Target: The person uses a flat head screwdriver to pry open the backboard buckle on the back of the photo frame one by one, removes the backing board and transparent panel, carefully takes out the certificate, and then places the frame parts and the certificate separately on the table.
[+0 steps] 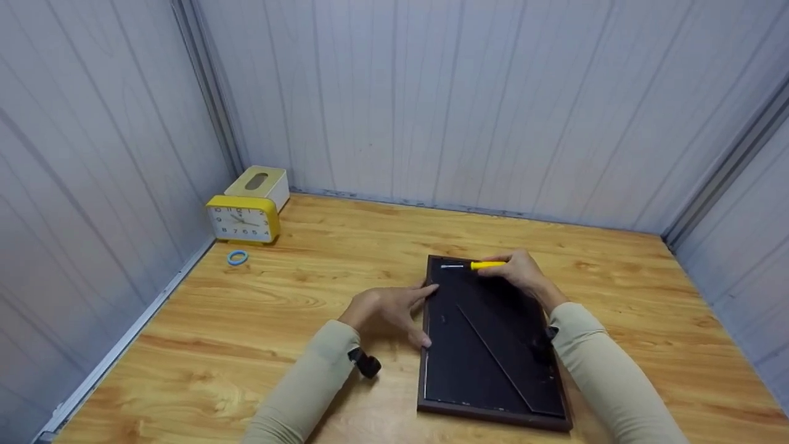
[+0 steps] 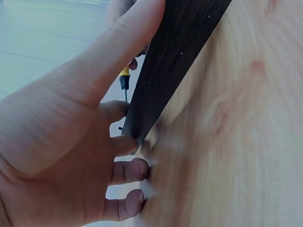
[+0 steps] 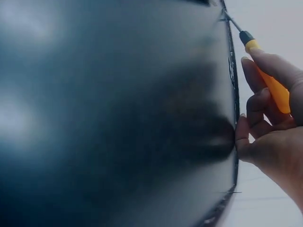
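Note:
A dark picture frame (image 1: 456, 370) lies on the table with its black back up, a slanted stand flap (image 1: 518, 364) on that back. My right hand (image 1: 521, 271) grips the yellow handle of a screwdriver (image 1: 488, 265) above the frame's far end. In the right wrist view, the shaft of the screwdriver (image 3: 240, 31) reaches to a small metal tab by the frame's edge, and the little finger rests at that edge. My left hand (image 1: 394, 308) is spread along the left side of the frame, thumb and forefinger touching its rim. Its other fingers (image 2: 128, 170) are lightly bent beside the frame.
A yellow alarm clock (image 1: 243, 221) stands at the back left of the wooden table (image 1: 246, 345), before a tissue box (image 1: 280, 185). Near the clock lies a blue ring (image 1: 237, 257). Pale panel walls (image 1: 419, 98) rise behind and on both sides.

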### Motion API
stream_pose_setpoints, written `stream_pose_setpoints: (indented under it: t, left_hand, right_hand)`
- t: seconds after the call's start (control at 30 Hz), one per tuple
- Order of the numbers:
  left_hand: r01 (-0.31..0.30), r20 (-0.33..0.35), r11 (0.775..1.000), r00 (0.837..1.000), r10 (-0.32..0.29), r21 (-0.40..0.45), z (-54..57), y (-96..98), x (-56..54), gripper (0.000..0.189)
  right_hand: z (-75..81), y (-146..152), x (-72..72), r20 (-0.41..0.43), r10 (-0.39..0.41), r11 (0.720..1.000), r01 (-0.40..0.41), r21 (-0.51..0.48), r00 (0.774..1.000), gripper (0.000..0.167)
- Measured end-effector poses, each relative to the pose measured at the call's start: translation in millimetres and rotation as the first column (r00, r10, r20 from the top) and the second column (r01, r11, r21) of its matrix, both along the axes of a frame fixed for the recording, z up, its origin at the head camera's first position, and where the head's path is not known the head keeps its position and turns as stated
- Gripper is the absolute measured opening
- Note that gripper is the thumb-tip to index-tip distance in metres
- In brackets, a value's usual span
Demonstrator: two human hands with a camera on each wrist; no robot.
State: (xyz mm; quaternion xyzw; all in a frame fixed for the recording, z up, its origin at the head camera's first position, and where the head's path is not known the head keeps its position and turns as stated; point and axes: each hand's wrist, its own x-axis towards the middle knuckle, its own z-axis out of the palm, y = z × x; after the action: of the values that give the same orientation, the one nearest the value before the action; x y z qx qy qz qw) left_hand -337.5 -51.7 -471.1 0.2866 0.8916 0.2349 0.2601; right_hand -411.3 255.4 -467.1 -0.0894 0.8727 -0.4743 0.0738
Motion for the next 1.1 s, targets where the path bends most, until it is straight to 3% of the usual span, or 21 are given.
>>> stream_pose_setpoints:
  t: [0.27, 0.5, 0.73, 1.1]
  left_hand:
    - [-0.010, 0.013, 1.000, 1.000, 0.009, 0.016, 2.8, 2.8, -6.0, 0.130]
    - [-0.002, -0.012, 1.000, 1.000, 0.002, -0.009, 0.9, 4.7, -7.4, 0.133]
    - [-0.007, 0.048, 1.000, 0.999, 0.006, 0.024, -3.1, 5.6, -7.7, 0.132]
    - [-0.028, 0.071, 0.999, 0.997, 0.026, 0.031, 0.1, 7.2, -6.4, 0.130]
  right_hand:
    - [15.5, -15, -3.5, 0.017, 0.100, 0.989, -0.101, 0.108, 0.995, 0.044]
    - [14.9, -12, -5.1, 0.029, 0.080, 0.992, -0.083, 0.098, 0.996, 0.040]
    - [8.6, -12, -3.9, 0.039, 0.065, 0.995, -0.067, 0.068, 0.997, 0.038]
    - [11.9, -20, -1.9, 0.026, 0.066, 0.993, -0.068, 0.098, 0.998, 0.040]
